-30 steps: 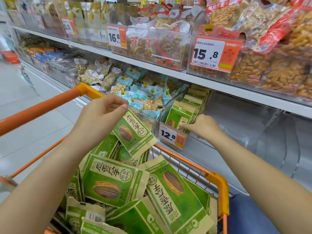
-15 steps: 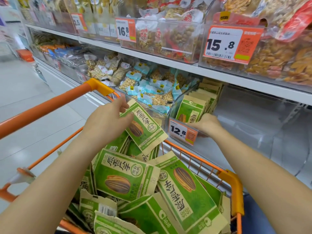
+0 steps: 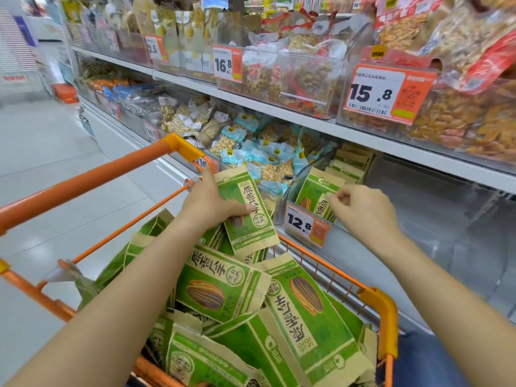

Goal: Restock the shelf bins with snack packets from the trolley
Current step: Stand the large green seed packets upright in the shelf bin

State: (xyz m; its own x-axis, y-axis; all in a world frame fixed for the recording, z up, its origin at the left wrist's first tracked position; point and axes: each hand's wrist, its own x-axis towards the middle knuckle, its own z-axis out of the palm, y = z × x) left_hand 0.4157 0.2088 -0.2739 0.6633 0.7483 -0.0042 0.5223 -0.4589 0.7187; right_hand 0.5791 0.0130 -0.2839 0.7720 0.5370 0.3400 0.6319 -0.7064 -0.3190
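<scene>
Sunflower seed packet, green and kraft-brown, is up in the left hand, lifted just above the heap in the trolley. The left fingers wrap across its face, thumb up along its left edge, gripping it tight with the packet tilted, top end toward the shelf. Over on the other side, the right hand has its fingers curled in, pinching the top corner of the front packet standing upright in the clear shelf bin. Behind that one, a row of matching packets stands filed toward the back of the bin. Clipped to the bin's front is a price tag reading 12.8, right below the right hand.

Moving outward: both bare forearms reach forward over the orange trolley, which is loaded with a loose pile of the same green packets, lying flat and crossed over each other. The trolley's orange handle bar runs across on the left. Beside the bin, to its left, sits a bin of blue-topped nut bags. On the shelf above, clear bins of peanuts carry tags marked 16.8 and 15.8.
</scene>
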